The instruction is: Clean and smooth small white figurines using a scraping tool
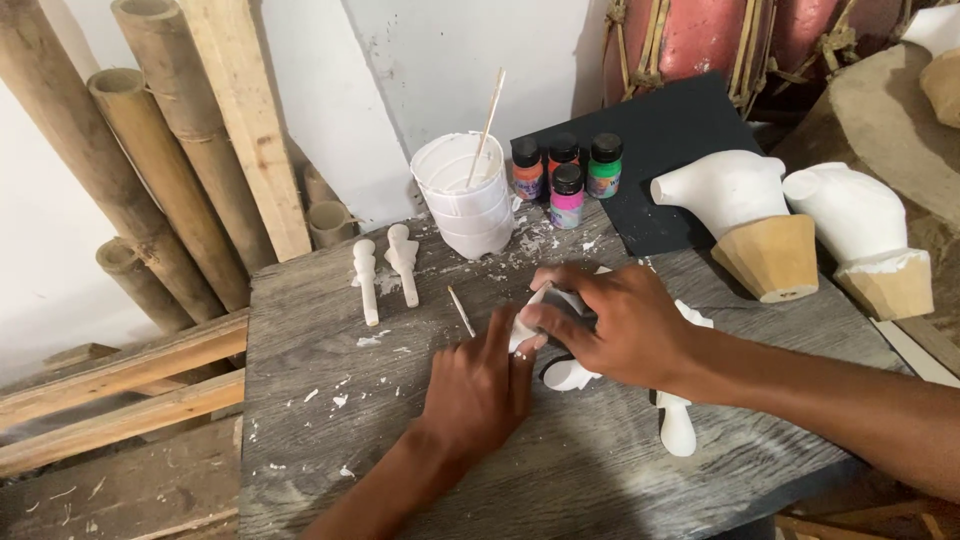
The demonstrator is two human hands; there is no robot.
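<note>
A white plaster figure (pixel 677 425) lies on the grey wooden board (pixel 330 400), mostly hidden under my hands. My right hand (pixel 620 325) presses down on its upper part and pinches a small white-and-dark piece between thumb and fingers. My left hand (pixel 478 385) rests flat on the board beside it, fingertips touching the same white piece (pixel 525 325). A thin stick (pixel 461 311) lies just left of my hands.
Two small white plaster figures (pixel 384 275) lie at the board's far left. A white plastic cup (pixel 465 195) with a stick stands behind, next to several small paint bottles (pixel 565 170). Two white busts on tan bases (pixel 800 225) sit right. Bamboo poles (pixel 150 170) lean left.
</note>
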